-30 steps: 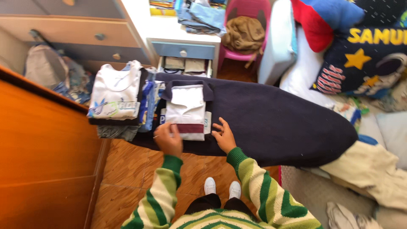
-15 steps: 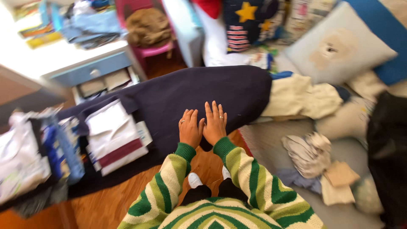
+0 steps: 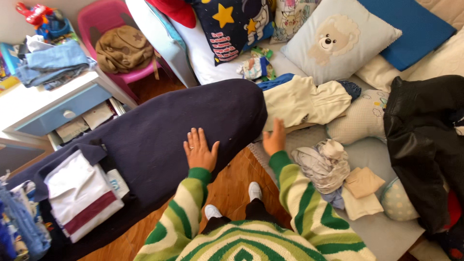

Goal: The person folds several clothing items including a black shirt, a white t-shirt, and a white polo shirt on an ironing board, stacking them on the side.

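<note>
Left to right.

Far left, a folded stack (image 3: 79, 198) (white with a maroon band) sits near the left end of the board (image 3: 159, 130), close to its near edge. Risk: a nudge toward that edge could tip the stack onto the floor (image 3: 232, 186). More folded clothes (image 3: 19, 227) crowd the left margin, so there is no spare room there.

The middle of the board is bare, dark cloth. The left hand (image 3: 199, 152) lies flat on it, fingers spread, palm down, holding nothing. It rests just inside the near edge. Risk: weight put on this edge could rock the board; whether it would, the view does not show.

The right hand (image 3: 274, 139) reaches past the rounded board tip toward the cream garment (image 3: 302, 101). The hand is blurred; it appears unclenched, at the garment's lower edge, and a grasp cannot be confirmed. The garment lies on the bed, just beside the board tip, partly over blue cloth (image 3: 273, 81). Risk: pulling it could drag the blue cloth along.

Right of the hand, a crumpled grey cloth (image 3: 323, 164) and small folded pieces (image 3: 361, 191) lie close together; a sweeping sleeve could disturb them. Far right, a black jacket (image 3: 425, 145) covers the bed edge. Open room is limited to the board's centre and the narrow floor strip.
</note>
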